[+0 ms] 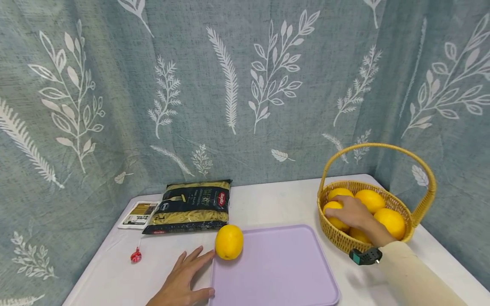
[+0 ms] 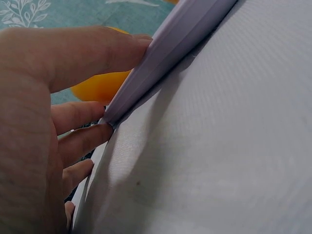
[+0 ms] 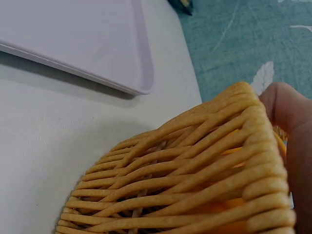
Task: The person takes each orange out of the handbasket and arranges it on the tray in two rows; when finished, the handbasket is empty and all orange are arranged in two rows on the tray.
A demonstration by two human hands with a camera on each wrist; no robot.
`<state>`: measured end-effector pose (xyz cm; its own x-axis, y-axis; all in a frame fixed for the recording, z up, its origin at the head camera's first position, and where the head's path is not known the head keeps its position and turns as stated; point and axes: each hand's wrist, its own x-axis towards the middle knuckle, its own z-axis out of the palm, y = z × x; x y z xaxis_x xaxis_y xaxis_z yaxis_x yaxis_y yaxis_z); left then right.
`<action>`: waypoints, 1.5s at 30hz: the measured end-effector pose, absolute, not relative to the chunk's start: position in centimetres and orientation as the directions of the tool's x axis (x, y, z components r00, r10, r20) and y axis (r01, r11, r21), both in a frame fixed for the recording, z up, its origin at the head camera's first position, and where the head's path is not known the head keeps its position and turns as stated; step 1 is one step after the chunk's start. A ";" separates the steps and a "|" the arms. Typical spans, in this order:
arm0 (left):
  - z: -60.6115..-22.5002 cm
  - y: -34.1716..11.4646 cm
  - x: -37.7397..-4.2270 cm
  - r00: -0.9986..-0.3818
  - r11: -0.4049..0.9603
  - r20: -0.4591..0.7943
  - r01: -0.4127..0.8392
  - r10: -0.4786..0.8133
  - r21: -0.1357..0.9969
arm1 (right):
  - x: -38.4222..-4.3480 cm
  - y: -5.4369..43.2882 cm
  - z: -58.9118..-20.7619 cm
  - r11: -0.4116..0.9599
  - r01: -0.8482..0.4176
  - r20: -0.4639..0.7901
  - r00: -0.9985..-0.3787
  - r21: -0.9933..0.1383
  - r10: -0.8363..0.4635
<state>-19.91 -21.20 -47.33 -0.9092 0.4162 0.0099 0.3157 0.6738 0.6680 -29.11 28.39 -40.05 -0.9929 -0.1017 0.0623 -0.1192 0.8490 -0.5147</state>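
- A person's right hand [image 1: 354,212] reaches into a tan woven basket [image 1: 332,236] with a tall arched handle, at the right of a white desk [image 1: 264,204]; its grip is closed around a round yellow lemon [image 1: 337,223], inside the basket near its left rim.
- Other yellow lemons [image 1: 389,223] lie around that hand, within the basket.
- The left hand [image 1: 185,278] spreads its fingers, its grip wide and holding nothing, the thumb touching the left edge of a flat lilac tray [image 1: 273,272].
- A single yellow lemon [image 1: 229,242] sits at the tray's far left corner, just beyond the left index finger.
- Behind, a black-labelled clear bag of pasta [image 1: 191,208] overlaps a flat white-and-brown packet [image 1: 138,214]; a red-wrapped lollipop [image 1: 135,256] lies nearer.
- A black watch [image 1: 365,256] circles the right wrist below a beige sleeve [image 1: 417,272].
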 end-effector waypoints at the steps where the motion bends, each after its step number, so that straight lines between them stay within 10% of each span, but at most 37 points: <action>1: -47.3 -21.2 -19.9 -0.910 0.673 0.013 0.317 0.415 0.668 | -29.1 28.4 -40.0 0.847 -0.113 0.070 -0.994 -0.520 -0.089; 45: -47.3 -21.3 -20.1 -0.907 0.674 0.012 0.321 0.420 0.666 | -28.1 22.5 -37.0 0.682 -0.192 0.279 -0.960 -0.705 0.019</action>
<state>-20.08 -21.26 -47.34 -0.9072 0.4205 0.0117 0.3208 0.6737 0.6657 -28.12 22.47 -37.04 -0.9602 0.0186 0.2788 -0.1916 0.6824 -0.7055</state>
